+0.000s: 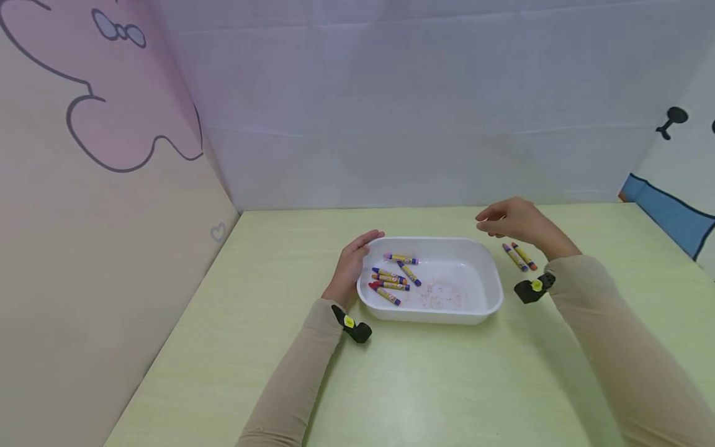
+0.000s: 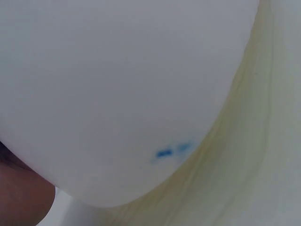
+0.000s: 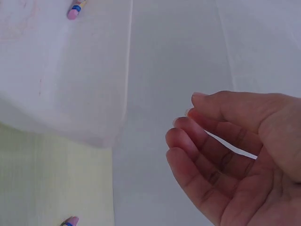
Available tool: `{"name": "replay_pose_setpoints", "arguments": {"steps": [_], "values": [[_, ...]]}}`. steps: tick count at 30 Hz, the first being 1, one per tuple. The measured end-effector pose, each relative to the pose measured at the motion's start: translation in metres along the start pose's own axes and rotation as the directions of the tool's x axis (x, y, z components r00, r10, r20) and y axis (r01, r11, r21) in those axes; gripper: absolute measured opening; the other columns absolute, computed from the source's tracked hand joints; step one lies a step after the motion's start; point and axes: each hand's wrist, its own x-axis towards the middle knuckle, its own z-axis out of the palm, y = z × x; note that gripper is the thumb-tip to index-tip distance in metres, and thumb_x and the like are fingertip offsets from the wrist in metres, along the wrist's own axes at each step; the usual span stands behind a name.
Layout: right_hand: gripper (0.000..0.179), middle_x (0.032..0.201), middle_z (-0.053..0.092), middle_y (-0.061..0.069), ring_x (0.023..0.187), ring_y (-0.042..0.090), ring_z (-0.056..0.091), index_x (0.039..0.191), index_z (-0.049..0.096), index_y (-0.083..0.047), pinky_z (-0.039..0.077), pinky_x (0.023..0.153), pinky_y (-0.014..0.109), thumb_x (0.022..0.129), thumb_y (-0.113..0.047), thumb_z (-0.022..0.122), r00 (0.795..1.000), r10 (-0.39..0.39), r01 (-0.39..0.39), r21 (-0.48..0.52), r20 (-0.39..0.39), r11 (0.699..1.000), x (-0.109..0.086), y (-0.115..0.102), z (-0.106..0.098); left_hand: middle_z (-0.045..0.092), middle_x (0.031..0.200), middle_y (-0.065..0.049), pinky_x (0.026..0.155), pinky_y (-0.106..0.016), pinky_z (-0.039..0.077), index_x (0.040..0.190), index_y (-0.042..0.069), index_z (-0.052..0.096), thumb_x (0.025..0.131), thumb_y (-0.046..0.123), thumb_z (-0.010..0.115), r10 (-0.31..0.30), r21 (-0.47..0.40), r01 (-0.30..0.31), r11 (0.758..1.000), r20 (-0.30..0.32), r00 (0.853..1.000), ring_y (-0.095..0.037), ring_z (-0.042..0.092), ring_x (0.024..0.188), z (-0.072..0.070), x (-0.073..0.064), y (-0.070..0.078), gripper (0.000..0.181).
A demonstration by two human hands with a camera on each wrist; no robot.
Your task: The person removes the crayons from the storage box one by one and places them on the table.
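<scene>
My left hand (image 1: 349,270) holds the left end of a white plastic tray (image 1: 472,313), fingers along its outer wall near the rim. The left wrist view is mostly filled by the tray's wall, with blue marks (image 2: 164,153) on it. Inside the tray, toward its left side, lie several crayons in yellow wrappers, among them a pink crayon (image 1: 401,259) and a red crayon (image 1: 385,294). Past the tray's right end, my right hand (image 1: 514,220) hovers with loosely bent fingers and nothing between them. Two crayons, one purplish (image 1: 514,257) and one orange (image 1: 524,256), lie below it.
The tray stands on a pale yellow-green table (image 1: 424,379). Reddish smudges mark the tray's floor. A white sheet (image 1: 413,124) hangs along the table's back edge, and a wall with cartoon drawings (image 1: 134,124) rises at the left.
</scene>
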Motion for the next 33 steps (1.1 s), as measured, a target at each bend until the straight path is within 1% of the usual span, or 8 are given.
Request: {"name": "replay_pose_setpoints", "arguments": {"steps": [5,10,13,15,21,26,30,33], "values": [[0.037,0.108,0.068,0.023,0.089,0.027,0.067,0.119,0.062,0.005,0.057,0.082,0.041,0.093,-0.022,0.061,0.995,-0.033,0.032,0.015,0.094,0.999,0.012,-0.021,0.011,0.056,0.139,0.001,0.113,-0.034,0.036,0.135,0.015,0.055,0.102,0.01,0.035,0.007,-0.014,-0.007,1.0,-0.002,1.0,-0.017,0.048,0.132,-0.001,0.0,0.0,0.039],[0.034,0.107,0.068,0.021,0.091,0.028,0.066,0.117,0.063,0.004,0.057,0.084,0.038,0.091,-0.018,0.063,0.984,-0.008,0.002,0.038,0.178,0.999,0.026,-0.036,0.026,0.056,0.139,0.001,0.113,-0.035,0.037,0.135,0.014,0.055,0.101,0.01,0.035,0.011,-0.03,-0.011,0.999,-0.001,1.0,-0.017,0.048,0.132,-0.001,0.0,0.0,0.039],[0.031,0.106,0.068,0.02,0.09,0.028,0.066,0.115,0.064,0.003,0.058,0.082,0.034,0.091,-0.017,0.064,0.977,-0.002,-0.008,0.047,0.212,0.999,0.035,-0.038,0.036,0.056,0.139,0.001,0.113,-0.035,0.037,0.135,0.015,0.054,0.102,0.011,0.035,0.013,-0.025,-0.013,1.0,0.0,1.0,-0.017,0.048,0.132,-0.001,0.0,0.0,0.039],[0.029,0.104,0.069,0.02,0.089,0.027,0.066,0.112,0.066,0.003,0.058,0.081,0.033,0.09,-0.016,0.065,0.972,-0.01,-0.002,0.047,0.235,0.999,0.04,-0.039,0.042,0.056,0.139,0.001,0.113,-0.035,0.037,0.136,0.015,0.054,0.102,0.011,0.035,0.014,-0.025,-0.014,1.0,0.003,1.0,-0.017,0.048,0.132,-0.001,-0.001,0.0,0.039],[0.024,0.089,0.07,0.011,0.076,0.015,0.064,0.108,0.068,0.001,0.058,0.076,0.028,0.09,-0.015,0.065,0.945,-0.017,0.009,0.026,0.326,1.0,0.052,-0.04,0.061,0.053,0.142,-0.001,0.114,-0.036,0.035,0.138,0.014,0.052,0.103,0.011,0.035,0.01,-0.035,-0.01,0.999,0.023,1.0,-0.019,0.046,0.134,0.0,-0.001,0.001,0.039],[0.023,0.089,0.07,0.01,0.074,0.013,0.062,0.107,0.068,0.001,0.057,0.074,0.027,0.09,-0.014,0.065,0.928,-0.003,-0.008,0.026,0.374,1.0,0.059,-0.042,0.076,0.052,0.144,-0.001,0.115,-0.036,0.034,0.139,0.013,0.05,0.103,0.011,0.035,0.014,-0.038,-0.013,0.999,0.037,0.999,-0.019,0.045,0.135,-0.001,0.0,0.0,0.039],[0.023,0.087,0.07,0.009,0.073,0.012,0.061,0.107,0.068,0.002,0.057,0.072,0.026,0.09,-0.013,0.065,0.914,0.009,-0.022,0.029,0.405,0.999,0.061,-0.046,0.086,0.054,0.142,0.0,0.114,-0.035,0.036,0.137,0.013,0.052,0.102,0.011,0.035,0.017,-0.034,-0.016,0.999,0.033,0.999,-0.018,0.047,0.133,-0.001,0.001,-0.001,0.039],[0.024,0.088,0.07,0.008,0.073,0.012,0.062,0.109,0.068,0.002,0.057,0.072,0.026,0.089,-0.012,0.065,0.909,0.017,-0.032,0.028,0.417,0.999,0.062,-0.048,0.091,0.055,0.14,0.001,0.113,-0.036,0.037,0.136,0.014,0.053,0.102,0.011,0.035,0.021,-0.03,-0.02,0.999,0.029,0.999,-0.017,0.048,0.132,-0.001,0.001,-0.001,0.039]]}}
